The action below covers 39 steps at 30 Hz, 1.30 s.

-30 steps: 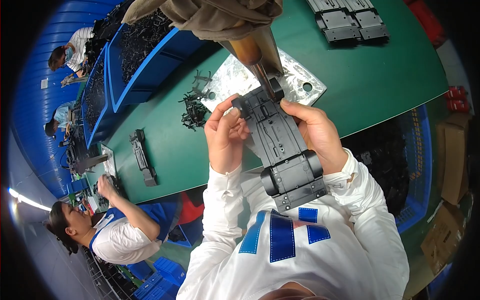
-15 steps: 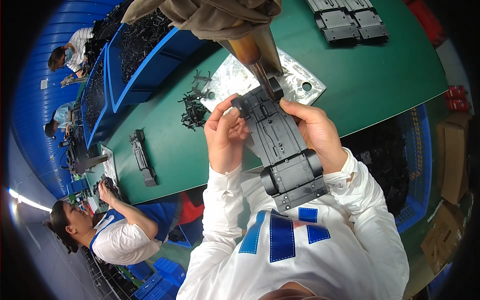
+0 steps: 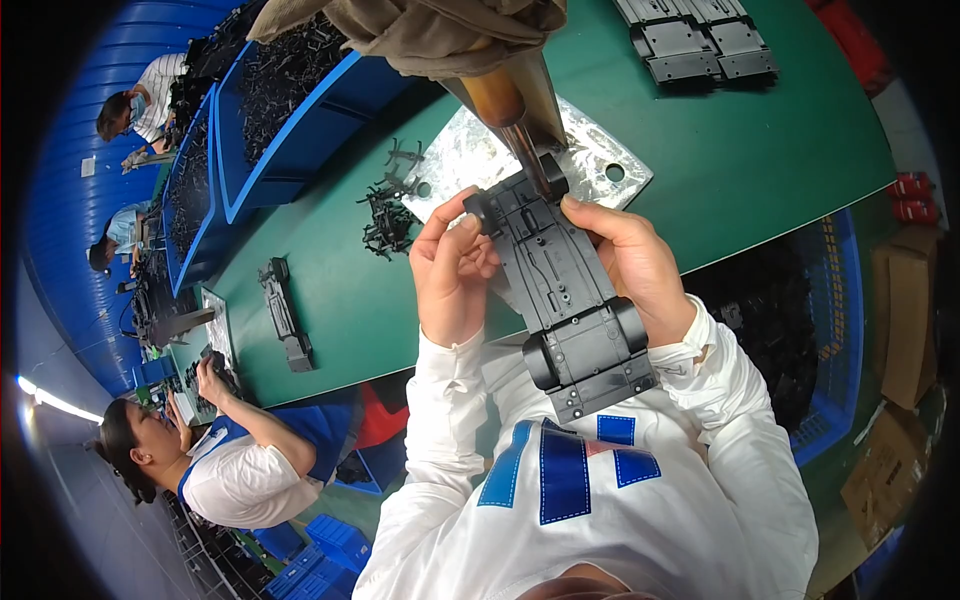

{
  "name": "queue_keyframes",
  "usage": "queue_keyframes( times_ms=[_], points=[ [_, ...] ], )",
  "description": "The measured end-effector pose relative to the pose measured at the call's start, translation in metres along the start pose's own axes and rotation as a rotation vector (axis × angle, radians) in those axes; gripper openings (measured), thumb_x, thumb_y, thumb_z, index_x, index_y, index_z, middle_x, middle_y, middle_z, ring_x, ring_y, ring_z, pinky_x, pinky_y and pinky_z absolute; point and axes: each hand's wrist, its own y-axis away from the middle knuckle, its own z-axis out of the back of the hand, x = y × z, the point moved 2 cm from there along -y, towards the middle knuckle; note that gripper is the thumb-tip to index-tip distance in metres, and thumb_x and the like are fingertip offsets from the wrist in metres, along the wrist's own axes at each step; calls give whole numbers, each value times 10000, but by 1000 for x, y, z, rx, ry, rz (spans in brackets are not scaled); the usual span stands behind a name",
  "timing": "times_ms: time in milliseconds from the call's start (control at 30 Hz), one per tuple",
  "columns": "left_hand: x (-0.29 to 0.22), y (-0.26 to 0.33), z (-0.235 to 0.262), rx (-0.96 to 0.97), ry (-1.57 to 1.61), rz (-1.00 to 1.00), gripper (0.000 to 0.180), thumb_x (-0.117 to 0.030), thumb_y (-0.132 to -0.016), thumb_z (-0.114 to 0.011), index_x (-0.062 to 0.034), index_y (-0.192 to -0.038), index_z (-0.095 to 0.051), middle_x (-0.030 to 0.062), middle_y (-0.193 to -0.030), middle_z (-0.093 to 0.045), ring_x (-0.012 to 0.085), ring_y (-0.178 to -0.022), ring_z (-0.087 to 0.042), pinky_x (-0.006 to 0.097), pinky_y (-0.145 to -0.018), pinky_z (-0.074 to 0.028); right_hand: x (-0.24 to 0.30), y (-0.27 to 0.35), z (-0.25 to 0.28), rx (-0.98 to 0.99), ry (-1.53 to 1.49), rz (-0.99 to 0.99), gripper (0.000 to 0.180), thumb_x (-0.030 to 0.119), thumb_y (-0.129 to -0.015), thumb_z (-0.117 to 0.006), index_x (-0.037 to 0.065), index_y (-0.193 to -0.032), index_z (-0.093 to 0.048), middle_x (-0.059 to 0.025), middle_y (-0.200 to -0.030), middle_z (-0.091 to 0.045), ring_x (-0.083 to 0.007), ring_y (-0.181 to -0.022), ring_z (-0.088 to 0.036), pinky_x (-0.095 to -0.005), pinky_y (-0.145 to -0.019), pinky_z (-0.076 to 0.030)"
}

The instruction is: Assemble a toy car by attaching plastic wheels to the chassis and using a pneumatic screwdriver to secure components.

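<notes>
green workbench (image 3: 760, 170), left hand (image 3: 455, 275) and right hand (image 3: 630, 265), fingers clamped on black toy car chassis (image 3: 565, 295)

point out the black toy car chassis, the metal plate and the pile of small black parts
black toy car chassis (image 3: 565, 290), head view, on the flat underside at mid-length.
metal plate (image 3: 600, 160), head view, on its bare right part near the round hole.
pile of small black parts (image 3: 385, 215), head view, on the middle of the heap.

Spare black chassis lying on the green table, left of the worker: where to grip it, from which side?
Grip the spare chassis across its narrow middle, coming from above. It lies flat and alone on the green table, long sides exposed, with wider ends bracketing the waist, so a grip there probably won't slide.
</notes>
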Motion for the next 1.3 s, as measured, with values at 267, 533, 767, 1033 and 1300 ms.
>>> queue_keyframes(
  times_ms=[267,533,767,1033,1300],
  points=[
    [0,0,1,6,-5,4,368,-87,-897,-605,31,-1244,-571,9,-803,-601,84,-618,-522,208,-540,-390,-1,-2,2,11,-19,-1,251,181,-923,-615,-36,-1040,-662,-80,-1021,-675,-138,-916,-620,-263,-841,-460],
    [-1,0,1,0,-10,1,361,-81,-898,-597,29,-1241,-573,3,-794,-591,81,-611,-514,207,-542,-391,0,-1,0,14,-33,-17,249,176,-925,-611,-39,-1041,-661,-83,-1024,-675,-140,-924,-622,-263,-849,-461],
    [1,0,1,-7,-3,6,358,-78,-898,-592,34,-1238,-573,9,-799,-597,82,-609,-513,205,-541,-388,-2,-2,2,13,-18,9,247,171,-924,-611,-42,-1039,-660,-87,-1027,-676,-144,-917,-625,-267,-847,-464],
    [1,0,2,-11,-13,-6,366,-88,-898,-595,37,-1242,-571,11,-794,-602,86,-611,-525,203,-539,-385,0,-1,0,18,-8,8,242,171,-923,-611,-39,-1032,-662,-88,-1016,-679,-144,-903,-628,-265,-835,-468],
    [1,0,2,-8,-3,-6,369,-88,-898,-597,37,-1244,-571,12,-788,-598,86,-607,-523,206,-540,-388,0,0,-1,18,-22,3,246,166,-922,-608,-43,-1039,-660,-87,-1021,-679,-144,-910,-626,-267,-840,-466]
  ],
)
